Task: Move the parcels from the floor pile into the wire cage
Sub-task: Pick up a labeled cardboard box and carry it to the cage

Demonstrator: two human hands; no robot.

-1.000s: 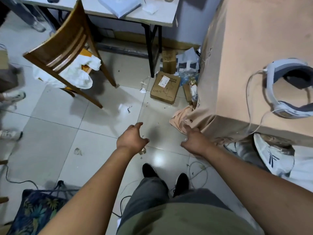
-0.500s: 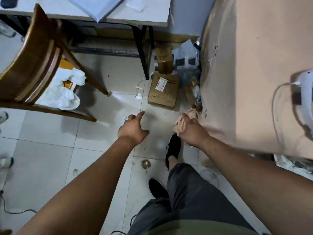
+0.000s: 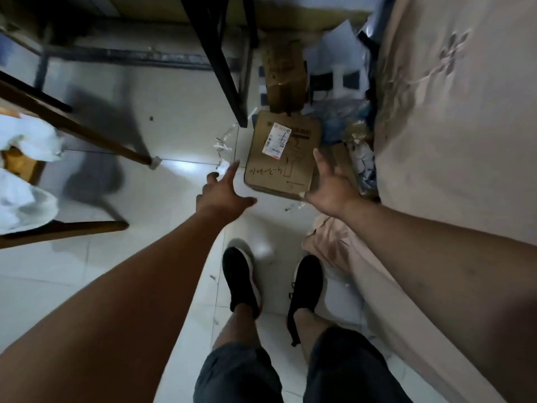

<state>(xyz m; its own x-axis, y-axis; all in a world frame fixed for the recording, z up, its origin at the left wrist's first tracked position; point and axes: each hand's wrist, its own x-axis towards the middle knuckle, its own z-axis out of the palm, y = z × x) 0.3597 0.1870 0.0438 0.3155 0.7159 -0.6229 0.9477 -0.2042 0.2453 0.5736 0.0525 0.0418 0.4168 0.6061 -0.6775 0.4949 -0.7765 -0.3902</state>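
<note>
Brown parcel [image 3: 283, 154], white label [image 3: 276, 139]

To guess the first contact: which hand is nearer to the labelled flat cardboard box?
Right. The right hand overlaps the near right corner of the flat cardboard box; the left hand is left of it, with bare floor between.

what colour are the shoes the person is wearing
Black shoes, with a pale edge along the sole; the head view shows them.

Cluttered storeroom — tiled floor [image 3: 174, 117], labelled cardboard parcels [image 3: 283, 158] heaped by a table leg [image 3: 223, 68].
</note>
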